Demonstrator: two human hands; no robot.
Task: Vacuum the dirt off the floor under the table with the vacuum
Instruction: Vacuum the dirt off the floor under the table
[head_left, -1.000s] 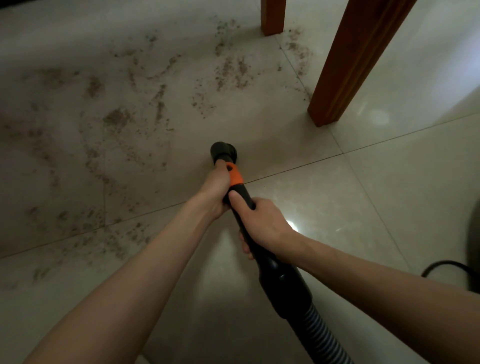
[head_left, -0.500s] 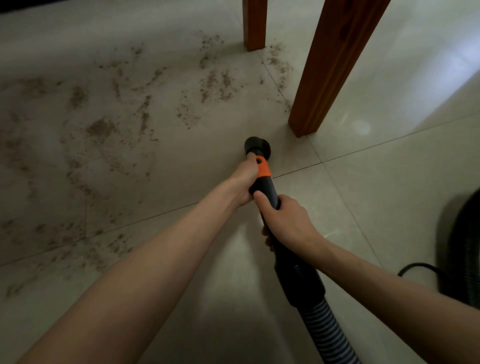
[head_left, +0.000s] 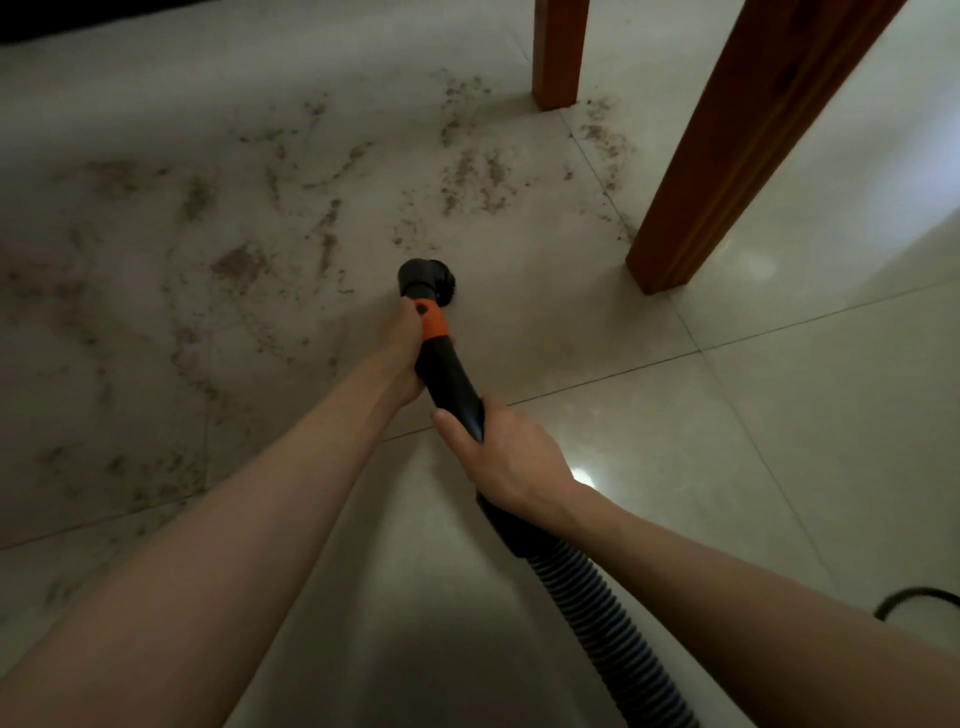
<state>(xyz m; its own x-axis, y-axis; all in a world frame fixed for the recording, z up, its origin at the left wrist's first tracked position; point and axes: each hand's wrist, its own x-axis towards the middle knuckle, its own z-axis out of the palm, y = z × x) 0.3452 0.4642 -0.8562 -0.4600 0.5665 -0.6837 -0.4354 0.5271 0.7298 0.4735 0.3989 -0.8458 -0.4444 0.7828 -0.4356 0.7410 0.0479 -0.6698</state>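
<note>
A black vacuum wand (head_left: 448, 379) with an orange collar ends in a round nozzle (head_left: 426, 280) that sits on the pale tiled floor. My left hand (head_left: 402, 348) grips the wand just behind the collar. My right hand (head_left: 506, 457) grips it lower down, above the ribbed hose (head_left: 597, 618). Brown dirt (head_left: 239, 265) lies scattered over the tiles to the left of and beyond the nozzle, with more dirt (head_left: 472, 176) near the table legs.
Two wooden table legs stand ahead: a thick near leg (head_left: 727, 150) to the right of the nozzle and a far leg (head_left: 558, 52) behind it. A black cable (head_left: 914, 597) curls at the right edge. Bare shiny tiles lie to the right.
The nozzle has swung away from the near table leg, to the left and forward, toward the dirt patches. Both hands keep their hold on the wand.
</note>
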